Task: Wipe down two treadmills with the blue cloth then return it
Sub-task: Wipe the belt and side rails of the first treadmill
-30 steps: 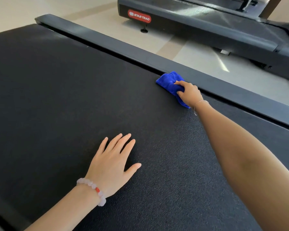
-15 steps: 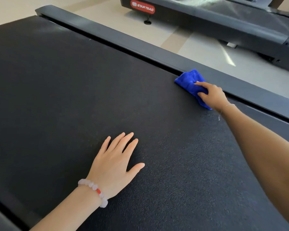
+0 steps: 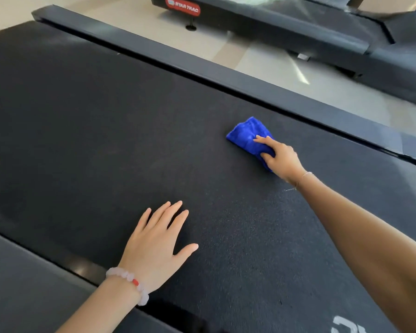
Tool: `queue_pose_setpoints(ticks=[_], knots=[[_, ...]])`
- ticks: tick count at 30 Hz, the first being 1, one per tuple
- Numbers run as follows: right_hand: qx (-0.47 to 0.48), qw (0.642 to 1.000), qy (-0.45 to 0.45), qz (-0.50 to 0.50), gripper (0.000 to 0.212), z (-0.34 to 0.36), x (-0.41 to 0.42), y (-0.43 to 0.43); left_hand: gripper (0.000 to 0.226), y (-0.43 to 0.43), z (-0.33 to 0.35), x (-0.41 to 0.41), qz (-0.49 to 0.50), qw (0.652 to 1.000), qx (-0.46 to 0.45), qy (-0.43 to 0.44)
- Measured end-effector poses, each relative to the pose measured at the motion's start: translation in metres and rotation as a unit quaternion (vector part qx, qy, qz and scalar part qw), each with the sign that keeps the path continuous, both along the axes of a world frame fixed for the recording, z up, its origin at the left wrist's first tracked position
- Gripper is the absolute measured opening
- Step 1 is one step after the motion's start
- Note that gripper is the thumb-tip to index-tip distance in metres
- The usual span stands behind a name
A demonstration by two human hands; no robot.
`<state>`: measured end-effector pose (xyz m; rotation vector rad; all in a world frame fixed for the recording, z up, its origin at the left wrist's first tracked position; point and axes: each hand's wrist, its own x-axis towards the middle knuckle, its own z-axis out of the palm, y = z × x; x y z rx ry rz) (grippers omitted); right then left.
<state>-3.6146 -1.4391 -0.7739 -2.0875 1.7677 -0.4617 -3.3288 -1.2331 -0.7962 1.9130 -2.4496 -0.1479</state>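
The black running belt of the near treadmill (image 3: pixel 106 131) fills most of the view. A folded blue cloth (image 3: pixel 246 135) lies on the belt, a short way in from the far side rail (image 3: pixel 226 78). My right hand (image 3: pixel 280 158) presses down on the cloth and grips it, covering its near half. My left hand (image 3: pixel 156 246) rests flat on the belt with fingers spread, holding nothing; a pale bead bracelet is on its wrist. A second treadmill (image 3: pixel 298 30) with a red STAR TRAC label stands beyond, across a strip of floor.
Pale tiled floor (image 3: pixel 262 68) separates the two machines. The near side rail (image 3: pixel 34 272) of the treadmill runs along the lower left. White lettering shows on the belt at the bottom right.
My right hand has slid the cloth off the far rail's edge and toward me, onto the middle of the belt. My left hand stays flat on the belt.
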Motion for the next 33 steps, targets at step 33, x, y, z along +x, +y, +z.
queue_pose_setpoints(ticks=[33], knots=[[0.044,0.997,-0.055,0.033,0.050,0.002,0.051,0.316,0.071,0.087,0.028,0.001,-0.047,0.993,0.080,0.070]])
